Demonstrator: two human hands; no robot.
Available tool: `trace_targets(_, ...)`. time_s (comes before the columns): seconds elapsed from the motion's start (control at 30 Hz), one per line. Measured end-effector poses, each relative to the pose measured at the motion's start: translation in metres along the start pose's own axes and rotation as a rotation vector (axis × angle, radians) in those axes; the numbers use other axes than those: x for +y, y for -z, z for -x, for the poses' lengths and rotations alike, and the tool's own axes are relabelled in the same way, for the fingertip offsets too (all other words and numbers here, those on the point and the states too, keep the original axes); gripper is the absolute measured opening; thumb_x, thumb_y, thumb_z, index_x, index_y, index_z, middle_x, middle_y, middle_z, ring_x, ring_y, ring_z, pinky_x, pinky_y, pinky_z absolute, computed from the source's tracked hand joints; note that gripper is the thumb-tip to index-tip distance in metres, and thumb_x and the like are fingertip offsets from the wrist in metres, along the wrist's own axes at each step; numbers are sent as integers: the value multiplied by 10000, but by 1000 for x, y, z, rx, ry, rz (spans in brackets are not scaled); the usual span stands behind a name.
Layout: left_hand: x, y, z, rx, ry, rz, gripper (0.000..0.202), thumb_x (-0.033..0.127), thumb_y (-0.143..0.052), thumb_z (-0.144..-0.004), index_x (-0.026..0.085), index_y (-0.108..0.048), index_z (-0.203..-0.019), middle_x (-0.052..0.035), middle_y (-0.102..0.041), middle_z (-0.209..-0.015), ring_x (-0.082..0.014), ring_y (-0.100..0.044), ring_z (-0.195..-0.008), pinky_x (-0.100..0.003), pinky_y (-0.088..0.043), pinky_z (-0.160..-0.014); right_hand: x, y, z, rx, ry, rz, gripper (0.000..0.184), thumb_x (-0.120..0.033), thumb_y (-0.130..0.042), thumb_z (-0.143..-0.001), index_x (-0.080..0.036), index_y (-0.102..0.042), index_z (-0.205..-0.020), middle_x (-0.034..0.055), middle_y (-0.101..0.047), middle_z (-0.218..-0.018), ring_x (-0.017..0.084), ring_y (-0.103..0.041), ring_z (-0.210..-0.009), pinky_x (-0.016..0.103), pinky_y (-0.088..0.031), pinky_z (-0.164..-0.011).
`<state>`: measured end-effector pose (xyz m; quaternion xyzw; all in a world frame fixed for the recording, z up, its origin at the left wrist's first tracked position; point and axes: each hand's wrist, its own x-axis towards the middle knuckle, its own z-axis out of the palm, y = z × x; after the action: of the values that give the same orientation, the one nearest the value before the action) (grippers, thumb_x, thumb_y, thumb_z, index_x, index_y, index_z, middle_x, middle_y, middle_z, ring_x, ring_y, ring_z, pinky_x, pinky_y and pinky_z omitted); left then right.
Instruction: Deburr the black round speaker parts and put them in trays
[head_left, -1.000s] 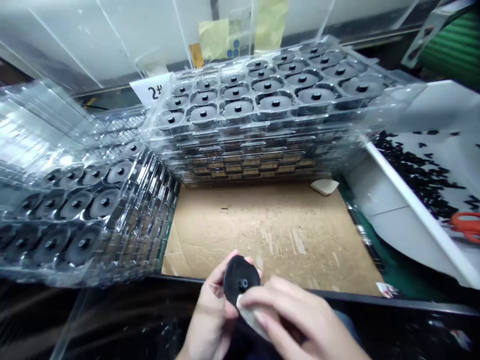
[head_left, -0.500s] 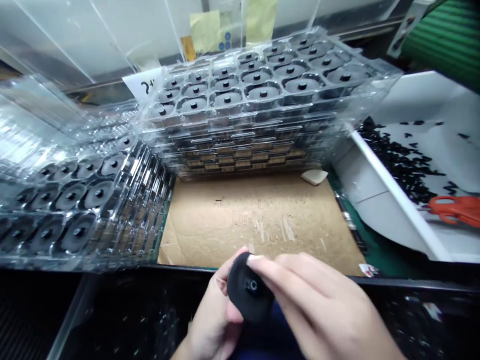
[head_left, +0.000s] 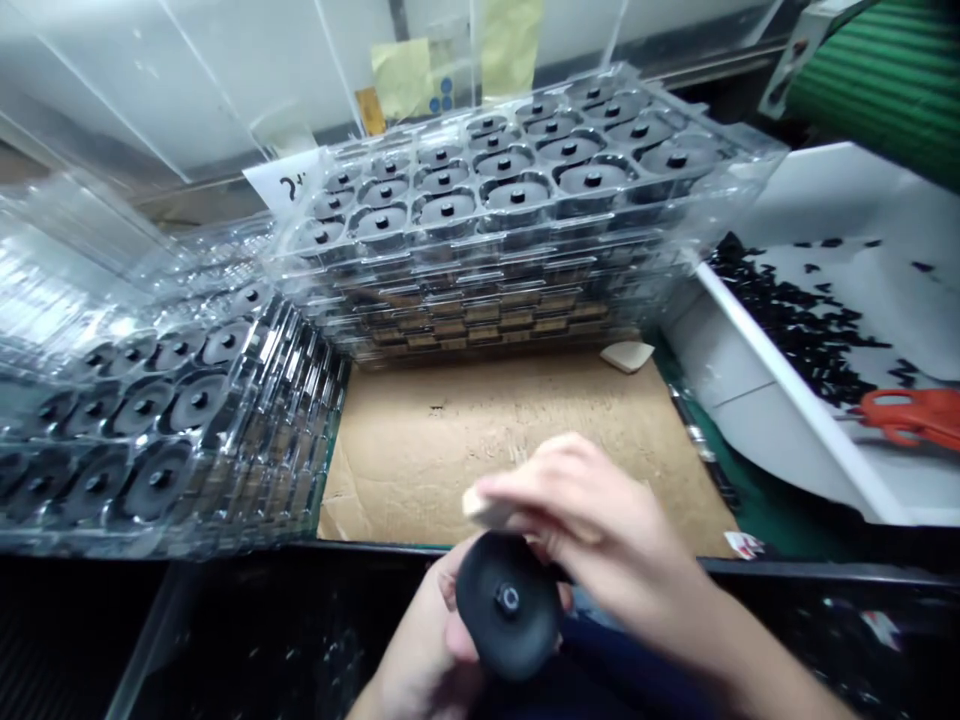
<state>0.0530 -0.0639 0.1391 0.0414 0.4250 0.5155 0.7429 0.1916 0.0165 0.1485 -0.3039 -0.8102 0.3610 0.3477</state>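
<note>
My left hand [head_left: 437, 625] grips a black disc-shaped part [head_left: 517, 635] from its left side and underneath. The part has a short central stub with a pale ring at its tip, and it faces up toward me. Just above its far edge, my right hand [head_left: 592, 525] is closed, blurred by motion. A small cream-coloured piece [head_left: 475, 503], perhaps a sponge, pokes out of its fingers. Whether this piece touches the disc I cannot tell. Both hands are at the near edge of a brown cardboard sheet [head_left: 405, 440].
Clear plastic trays [head_left: 480, 240] of similar black parts are stacked behind the cardboard, with another stack [head_left: 150, 440] at left. At right, a white bin [head_left: 795, 400] holds black scraps and orange-handled scissors [head_left: 911, 415]. A cream wedge [head_left: 628, 355] lies on the cardboard.
My right hand has lifted off the disc's edge and moved up and away, exposing the cream piece in its fingers. The disc, still in my left hand, sits slightly lower and shows more fully.
</note>
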Motion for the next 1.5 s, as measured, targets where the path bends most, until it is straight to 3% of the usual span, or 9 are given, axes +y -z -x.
trace_targets(0.17,10,4,-5,-171,75,106,613,363,-851,-446,241,-686,-1024,-61,-698,-1067,-250,-668,-921,-294,-555,-733,68,-11,27,-3,-525,-22,335,-288,-485,-860,-216,-571,-1176,34,-660,-857,135,-621,-643,270,-536,-581)
trace_targets(0.37,15,15,-10,-159,116,166,566,320,-816,-518,235,-673,-1060,-75,-670,-1156,-275,-645,-1003,-326,-559,-784,99,-48,72,52,-588,189,320,-313,-409,-864,-186,-688,-958,112,-566,-1020,235,-626,-900,411,-530,-767)
trace_targets(0.63,8,22,-18,-151,84,187,470,319,-761,-604,252,-670,-1059,-53,-672,-1151,-253,-632,-1034,-311,-527,-846,99,-55,86,42,-549,334,408,-282,-435,-824,-121,-614,-1153,167,-579,-1029,234,-659,-688,389,-554,-564)
trace_targets(0.83,3,18,-17,-41,18,125,541,364,-791,-554,290,-661,-1074,-48,-658,-1162,-259,-623,-1035,-333,-497,-876,41,-21,36,169,-436,278,270,-305,-455,-897,-221,-569,-1128,62,-659,-1019,171,-650,-842,253,-531,-638)
trace_targets(1.0,0,19,-14,35,-27,32,446,311,-796,-598,263,-686,-1027,-46,-707,-1045,-224,-604,-1041,-325,-398,-986,-28,-24,10,108,5,171,262,-132,-426,-879,-167,-563,-1099,43,-669,-874,165,-605,-781,304,-472,-749)
trace_targets(1.1,-2,22,-14,78,-80,49,492,316,-823,-544,272,-689,-1014,-30,-712,-1030,-223,-614,-1009,-314,-430,-945,-33,-31,1,-46,-40,121,245,-99,-390,-877,-164,-605,-973,32,-671,-837,156,-590,-727,303,-450,-721)
trace_targets(1.2,-4,20,-13,74,-62,47,519,311,-817,-558,234,-675,-1051,-40,-725,-907,-236,-624,-984,-333,-442,-940,-28,-33,-4,79,-1,175,246,-112,-391,-873,-122,-606,-992,58,-650,-782,168,-549,-654,318,-412,-641)
trace_targets(1.4,4,24,-14,-37,36,141,508,249,-864,-463,258,-718,-949,-33,-738,-996,-164,-658,-913,-210,-481,-827,-27,-9,15,-162,24,113,248,-62,-419,-849,-188,-593,-974,17,-663,-836,148,-572,-731,287,-406,-698)
trace_targets(1.5,9,22,-15,-84,95,156,533,305,-877,-409,254,-727,-918,-22,-749,-957,-131,-661,-857,-176,-476,-788,-22,-1,21,-130,-13,227,247,-70,-423,-848,-177,-588,-998,20,-628,-753,149,-527,-649,293,-390,-642)
